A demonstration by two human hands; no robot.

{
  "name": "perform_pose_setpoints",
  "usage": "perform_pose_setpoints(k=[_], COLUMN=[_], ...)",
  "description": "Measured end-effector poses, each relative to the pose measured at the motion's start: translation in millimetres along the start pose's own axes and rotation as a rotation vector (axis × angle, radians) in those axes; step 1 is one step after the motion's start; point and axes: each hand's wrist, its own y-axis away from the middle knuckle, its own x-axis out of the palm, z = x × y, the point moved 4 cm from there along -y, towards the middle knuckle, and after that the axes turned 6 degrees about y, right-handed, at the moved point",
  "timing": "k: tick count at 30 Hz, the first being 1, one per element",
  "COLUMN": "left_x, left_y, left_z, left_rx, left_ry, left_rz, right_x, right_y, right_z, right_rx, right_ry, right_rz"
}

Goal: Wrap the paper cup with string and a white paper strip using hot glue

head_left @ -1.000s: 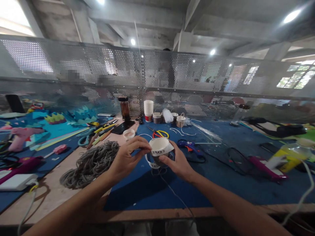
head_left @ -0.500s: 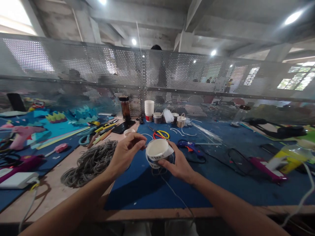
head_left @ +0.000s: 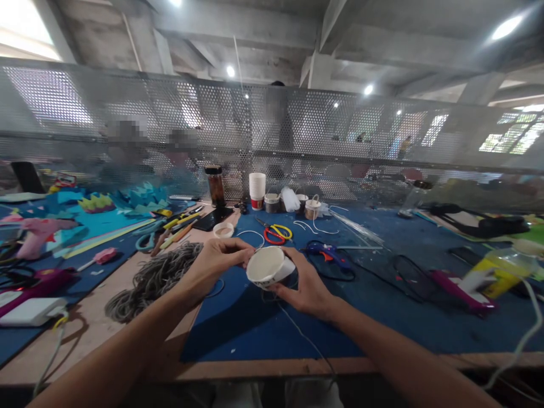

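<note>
Paper cup: a white paper cup (head_left: 264, 265) is in the person's hands over the middle of the near table, tilted so its mouth faces the viewer; dark lettering shows on its near side.
Right hand: the right hand (head_left: 309, 286) grips the cup from the right, fingers around the far side and thumb on the near side.
Left hand: the left hand (head_left: 223, 262) is at the cup's left rim, thumb and forefinger brought together; whether anything is pinched between them cannot be told.
Thin cord: a grey cord (head_left: 304, 334) runs from below the cup to the table's near edge.
Blue mat: the mat (head_left: 229, 343) lies beneath.
Just beyond the cup: scissors (head_left: 278, 233) with red and yellow handles, and a white ring-shaped roll (head_left: 223, 230) to their left.
Right of the cup: a blue glue gun (head_left: 329, 254); farther right, a magenta glue gun (head_left: 463, 292).
Left: a heap of grey rope (head_left: 155, 286), with a black phone (head_left: 215, 219) beyond it.
Far side: a dark-filled jar (head_left: 216, 188) and a stack of paper cups (head_left: 257, 187) stand before a perforated metal screen (head_left: 216, 122).
</note>
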Motion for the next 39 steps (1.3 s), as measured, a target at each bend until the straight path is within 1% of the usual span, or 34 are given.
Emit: perform_pose_setpoints(k=[3,7,13,18,24,26,29,31,33,35,36,39], left_x=[-0.7,-0.1,3.8,4.1,5.9,5.5,4.3,7.3,15.7,23.9,27.6,34.4], left_y=[-1.8,-1.3,5.0,4.7,6.1,5.8,3.5,1.7,1.0,2.0,3.0,6.4], left_z=[3.1,5.3,-3.4,-9.3,-9.0,-8.9,-3.8,2.3,11.1,18.9,22.2,27.3], left_rx=[0.011,0.105,0.163,0.219,0.288,0.243,0.101,0.048,0.0,-0.002,-0.006,-0.017], left_ry=[-0.086,-0.222,-0.329,-0.288,-0.371,-0.305,-0.054,0.09,0.139,0.153,0.154,0.154], left_rz=[0.005,-0.013,-0.02,0.006,-0.029,-0.057,-0.086,-0.039,0.102,0.191,0.211,0.164], right_x=[0.7,2.6,2.5,0.6,5.0,5.2,2.3,-0.6,-2.5,-2.4,-1.2,3.9], right_y=[0.2,0.4,1.3,0.7,1.6,0.8,-2.0,-4.3,-5.9,-6.5,-6.5,-5.6], right_z=[1.6,2.6,4.7,4.2,2.1,-0.2,-4.6,-7.6,-10.3,-11.9,-12.2,-11.5], right_rx=[-0.031,-0.085,-0.193,-0.154,-0.107,-0.039,0.103,0.186,0.248,0.279,0.284,0.284], right_ry=[0.055,0.118,0.208,0.185,0.14,0.093,-0.02,-0.082,-0.114,-0.118,-0.117,-0.115], right_rz=[-0.005,0.013,0.015,-0.006,0.017,0.002,-0.058,-0.114,-0.17,-0.211,-0.216,-0.204])
